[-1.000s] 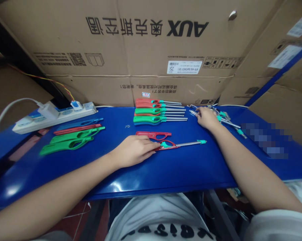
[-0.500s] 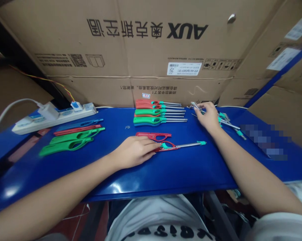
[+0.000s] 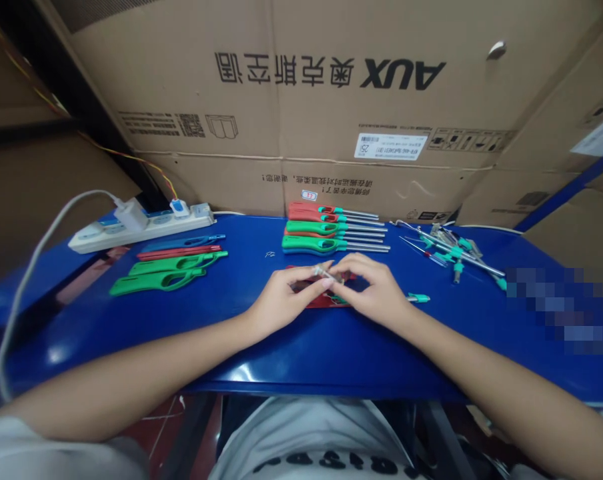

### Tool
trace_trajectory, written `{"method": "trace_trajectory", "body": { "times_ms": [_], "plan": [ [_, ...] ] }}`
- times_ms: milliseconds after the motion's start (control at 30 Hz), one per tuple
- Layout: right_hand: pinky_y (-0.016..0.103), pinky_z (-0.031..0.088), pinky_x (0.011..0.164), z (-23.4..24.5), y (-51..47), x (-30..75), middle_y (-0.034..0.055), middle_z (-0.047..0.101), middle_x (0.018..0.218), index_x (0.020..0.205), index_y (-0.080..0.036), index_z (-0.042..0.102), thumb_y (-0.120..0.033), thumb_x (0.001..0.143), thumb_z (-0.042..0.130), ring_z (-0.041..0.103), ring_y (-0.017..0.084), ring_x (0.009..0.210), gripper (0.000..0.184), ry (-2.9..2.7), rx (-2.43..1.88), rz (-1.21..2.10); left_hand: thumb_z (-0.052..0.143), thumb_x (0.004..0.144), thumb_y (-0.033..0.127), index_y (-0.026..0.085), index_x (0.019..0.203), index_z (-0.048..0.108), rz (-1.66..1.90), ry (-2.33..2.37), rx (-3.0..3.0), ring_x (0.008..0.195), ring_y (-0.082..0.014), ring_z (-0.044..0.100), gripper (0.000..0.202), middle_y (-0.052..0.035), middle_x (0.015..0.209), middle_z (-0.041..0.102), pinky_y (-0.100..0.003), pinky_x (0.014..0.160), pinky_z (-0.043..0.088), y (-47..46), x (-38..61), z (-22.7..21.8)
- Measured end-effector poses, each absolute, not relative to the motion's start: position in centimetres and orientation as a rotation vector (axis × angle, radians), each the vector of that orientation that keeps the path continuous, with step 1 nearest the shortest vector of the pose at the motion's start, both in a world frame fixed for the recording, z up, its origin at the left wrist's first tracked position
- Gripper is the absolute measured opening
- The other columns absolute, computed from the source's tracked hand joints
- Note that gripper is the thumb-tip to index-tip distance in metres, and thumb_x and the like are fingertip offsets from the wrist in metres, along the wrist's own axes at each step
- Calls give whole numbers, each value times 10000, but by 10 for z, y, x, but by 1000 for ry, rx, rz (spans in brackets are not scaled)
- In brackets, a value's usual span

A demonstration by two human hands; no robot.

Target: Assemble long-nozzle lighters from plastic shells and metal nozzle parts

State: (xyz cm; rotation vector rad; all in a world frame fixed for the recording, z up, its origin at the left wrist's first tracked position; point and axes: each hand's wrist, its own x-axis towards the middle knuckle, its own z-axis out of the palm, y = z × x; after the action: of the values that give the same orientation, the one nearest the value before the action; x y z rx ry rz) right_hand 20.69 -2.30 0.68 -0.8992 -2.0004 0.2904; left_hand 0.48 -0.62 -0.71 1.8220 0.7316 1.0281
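Both hands meet above a red lighter casing [image 3: 315, 303] on the blue table [image 3: 261, 360]. My left hand [image 3: 279, 293] pinches one end of a small clear lighter part [image 3: 323, 271], whose exact kind is too small to tell. The fingers of my right hand [image 3: 376, 290] are closed on the same part from the other side. Beneath my hands the casing is largely hidden. A teal tip [image 3: 419, 298] of its metal tube sticks out past my right hand. Just behind stands a row of assembled red and green gas lighters [image 3: 314, 245].
At left lie green casing halves [image 3: 156, 281], red ones [image 3: 179, 253] and a blue one [image 3: 191, 241]. A white power strip [image 3: 146, 228] with plugs sits behind them. Loose metal tubes and teal parts [image 3: 454, 252] are heaped at right. A cardboard wall [image 3: 261, 133] closes the back.
My right hand has come from the parts heap at right to the middle, bringing the small clear part. My left hand has lifted off the red casing and now grips that part too. The view has shifted.
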Motion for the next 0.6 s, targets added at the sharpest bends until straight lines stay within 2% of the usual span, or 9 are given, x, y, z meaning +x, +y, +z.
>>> {"method": "trace_trajectory", "body": {
  "times_ms": [67, 200, 367, 500, 600],
  "plan": [
    [324, 531, 730, 1, -26, 203, 56, 733, 858, 900, -204, 695, -232, 906, 684, 667, 176, 783, 31, -2052, -861, 301, 707, 906, 359, 174, 1070, 784, 1060, 710, 1799, 1174, -245, 688, 259, -72, 1209, 748, -336, 1038, 542, -8, 6, -7],
    [341, 531, 747, 0, -27, 205, 67, 759, 896, 916, -194, 710, -241, 889, 703, 693, 191, 800, 55, -2129, -866, 258, 735, 885, 288, 165, 1010, 782, 1129, 706, 1863, 1054, -201, 723, 182, -73, 1122, 772, -280, 973, 556, -10, 6, -4],
    [330, 517, 714, 10, -30, 211, 55, 736, 825, 918, -176, 719, -204, 885, 678, 670, 174, 737, 60, -2100, -881, 224, 700, 916, 282, 155, 958, 762, 1158, 749, 1991, 950, -179, 724, 147, -73, 1014, 771, -261, 885, 558, -5, 0, -2],
    [276, 509, 631, 14, -30, 212, 43, 709, 776, 882, -176, 716, -225, 917, 659, 621, 134, 651, 83, -1992, -851, 356, 650, 954, 267, 153, 1036, 748, 1095, 709, 2231, 899, -162, 702, 171, -74, 995, 749, -250, 817, 546, -1, -3, -4],
    [272, 516, 640, 13, -28, 213, 33, 710, 777, 882, -185, 720, -253, 912, 686, 627, 133, 658, 82, -1980, -844, 404, 612, 977, 267, 154, 1108, 735, 1010, 684, 2335, 897, -162, 692, 212, -84, 1038, 735, -251, 792, 541, 0, -4, -5]
  ]
}}
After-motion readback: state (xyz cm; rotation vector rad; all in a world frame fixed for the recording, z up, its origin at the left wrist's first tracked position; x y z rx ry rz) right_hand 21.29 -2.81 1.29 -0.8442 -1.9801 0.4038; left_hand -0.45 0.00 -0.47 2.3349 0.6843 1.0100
